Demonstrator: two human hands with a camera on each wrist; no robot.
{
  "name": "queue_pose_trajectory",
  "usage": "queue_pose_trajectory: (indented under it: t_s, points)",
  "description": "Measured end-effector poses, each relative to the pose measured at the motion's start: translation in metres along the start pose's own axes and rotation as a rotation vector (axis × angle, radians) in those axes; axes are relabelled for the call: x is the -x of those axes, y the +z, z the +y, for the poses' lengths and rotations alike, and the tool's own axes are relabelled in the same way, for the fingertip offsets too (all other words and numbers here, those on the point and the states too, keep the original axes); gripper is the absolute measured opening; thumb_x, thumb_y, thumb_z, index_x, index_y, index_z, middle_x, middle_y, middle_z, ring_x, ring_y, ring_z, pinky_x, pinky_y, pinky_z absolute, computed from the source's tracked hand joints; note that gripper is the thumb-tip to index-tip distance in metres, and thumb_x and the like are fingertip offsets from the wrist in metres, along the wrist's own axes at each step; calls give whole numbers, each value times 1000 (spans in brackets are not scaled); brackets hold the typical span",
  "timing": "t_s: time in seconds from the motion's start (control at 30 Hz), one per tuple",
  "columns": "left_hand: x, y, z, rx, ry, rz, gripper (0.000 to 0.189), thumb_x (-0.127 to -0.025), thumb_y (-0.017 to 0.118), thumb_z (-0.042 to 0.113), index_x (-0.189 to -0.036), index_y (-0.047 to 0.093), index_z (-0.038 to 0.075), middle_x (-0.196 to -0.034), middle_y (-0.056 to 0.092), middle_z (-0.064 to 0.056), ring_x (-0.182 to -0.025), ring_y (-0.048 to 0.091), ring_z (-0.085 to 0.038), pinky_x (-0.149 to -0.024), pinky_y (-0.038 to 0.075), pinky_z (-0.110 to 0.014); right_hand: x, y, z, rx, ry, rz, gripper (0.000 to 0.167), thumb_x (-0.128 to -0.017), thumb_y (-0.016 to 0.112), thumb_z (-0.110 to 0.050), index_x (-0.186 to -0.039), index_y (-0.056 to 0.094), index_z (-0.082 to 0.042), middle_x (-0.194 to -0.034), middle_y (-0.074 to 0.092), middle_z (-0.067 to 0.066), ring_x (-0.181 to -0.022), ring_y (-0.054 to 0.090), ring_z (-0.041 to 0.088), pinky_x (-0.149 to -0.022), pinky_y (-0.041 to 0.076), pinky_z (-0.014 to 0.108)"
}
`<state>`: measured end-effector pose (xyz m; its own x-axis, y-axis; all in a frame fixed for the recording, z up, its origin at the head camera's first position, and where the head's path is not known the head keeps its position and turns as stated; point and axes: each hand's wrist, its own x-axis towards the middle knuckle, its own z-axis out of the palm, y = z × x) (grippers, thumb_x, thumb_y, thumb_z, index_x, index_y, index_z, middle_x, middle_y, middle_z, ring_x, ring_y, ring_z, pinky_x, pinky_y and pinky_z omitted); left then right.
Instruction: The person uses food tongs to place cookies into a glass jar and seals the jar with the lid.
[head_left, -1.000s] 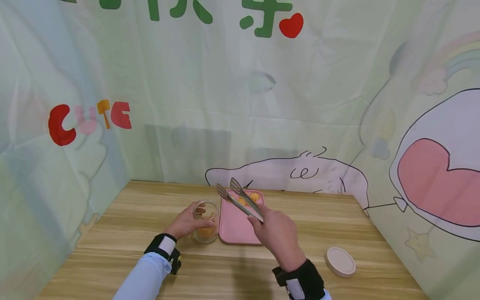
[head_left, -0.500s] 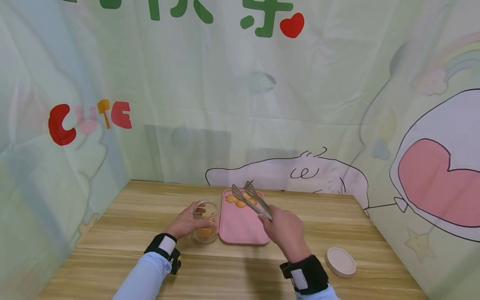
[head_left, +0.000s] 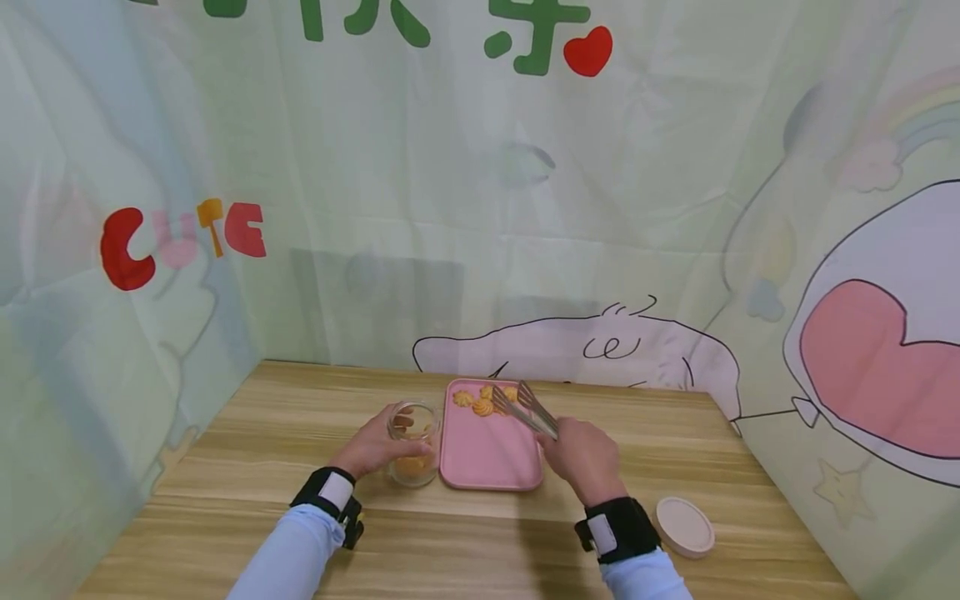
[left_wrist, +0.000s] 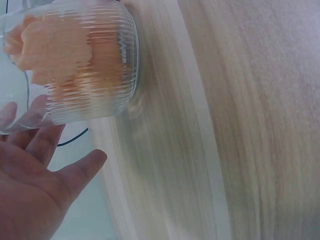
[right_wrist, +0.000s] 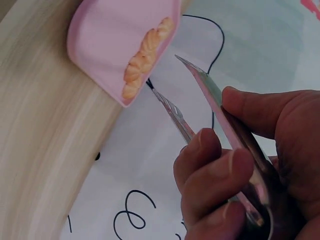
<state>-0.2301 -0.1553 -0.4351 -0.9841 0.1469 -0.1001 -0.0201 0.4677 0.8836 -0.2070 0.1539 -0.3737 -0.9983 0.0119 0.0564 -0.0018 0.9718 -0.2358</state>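
Observation:
My left hand [head_left: 375, 448] grips a clear glass jar [left_wrist: 122, 45] around its side, on the tray's left. Orange-yellow piped cookies [left_wrist: 55, 50] show through the ribbed glass. In my right hand [head_left: 585, 457] is a pair of metal tongs [head_left: 540, 409], its two arms spread apart with nothing between the tips. From the head view, the tips overlap the far right of a pink tray [head_left: 491, 458]. Several swirled cookies [head_left: 482, 407] lie along that tray's far edge, partly covered by the tongs. The right wrist view shows my fingers and thumb [right_wrist: 250, 107] on either side of the tongs.
A round pale lid [head_left: 685, 527] lies on the wooden table [head_left: 300, 408] to the right of my right hand. Behind the table's far edge hangs a printed cloth backdrop [head_left: 375, 208], which also covers both sides.
My right hand has carried the tongs rightward and a little lower, from the tray's left side to its far right, uncovering cookies on the left. My left hand and the jar stay put.

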Motion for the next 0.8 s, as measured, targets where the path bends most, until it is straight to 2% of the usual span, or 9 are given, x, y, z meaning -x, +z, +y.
queue_pose_trajectory:
  t_s: [0.1, 0.3, 0.53, 0.8]
  points:
    - [0, 1, 1, 5, -2, 6, 87, -85, 86, 34, -155, 41, 7, -151, 52, -23, -140, 49, -44, -113, 42, -66, -3, 2, 2, 7, 14, -23, 33, -99, 66, -39, -88, 67, -7, -75, 63, 8, -68, 60, 24, -53, 45, 37]
    - [1, 1, 1, 12, 5, 12, 87, -84, 86, 31, -155, 41, 6, -150, 52, -23, -139, 49, -44, -112, 42, -66, -9, 7, 3, 34, 32, -54, 35, -98, 67, -38, -94, 71, -3, -77, 64, 9, -68, 59, 23, -55, 47, 36]
    - [1, 0, 0, 26, 14, 0, 88, -84, 87, 31, -154, 41, 4, -149, 53, -24, -139, 50, -44, -113, 42, -66, -17, 14, 5, 68, 18, -57, 37, -97, 68, -37, -96, 72, 0, -83, 69, 14, -71, 62, 26, -60, 54, 44]
    - [2, -1, 2, 16, 30, -6, 88, -84, 86, 31, -154, 41, 4, -149, 53, -25, -138, 51, -44, -112, 43, -65, -25, 24, 4, 74, 31, -102, 37, -98, 68, -37, -104, 73, -1, -83, 66, 12, -71, 59, 25, -60, 51, 40]
